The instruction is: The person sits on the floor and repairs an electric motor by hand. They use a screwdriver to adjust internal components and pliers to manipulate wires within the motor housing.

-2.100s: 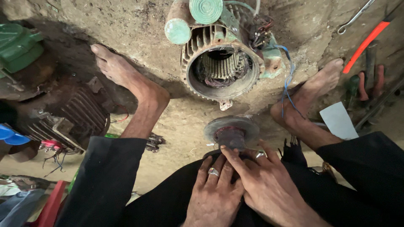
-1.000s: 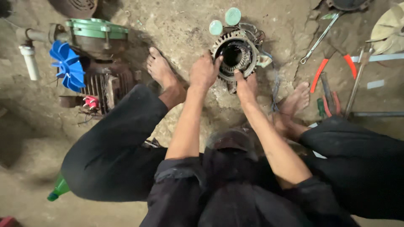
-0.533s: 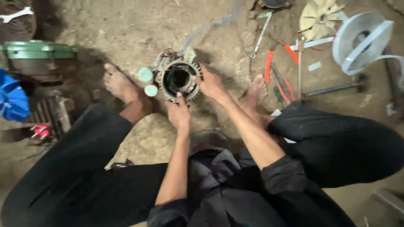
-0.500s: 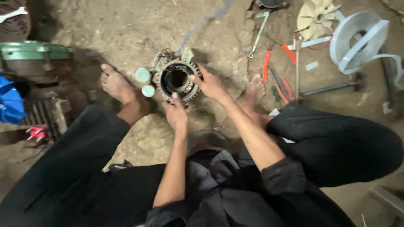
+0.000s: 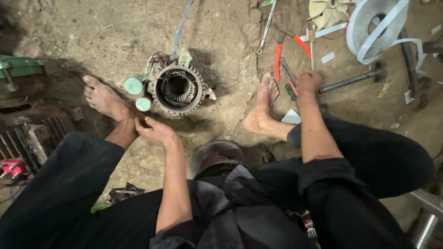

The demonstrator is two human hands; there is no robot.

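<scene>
While both hands gripped the motor housing [image 5: 178, 90] half a second ago, I now log it free on the dirt floor [image 5: 92, 37], far centre. Left hand [image 5: 154, 131] hovers near it, fingers released. Right hand [image 5: 308, 82] has gone right, fingers clenched among the tools [image 5: 288, 69].

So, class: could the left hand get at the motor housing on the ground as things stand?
Probably yes: the left hand is open just beside the motor housing, with only bare dirt between them.
</scene>
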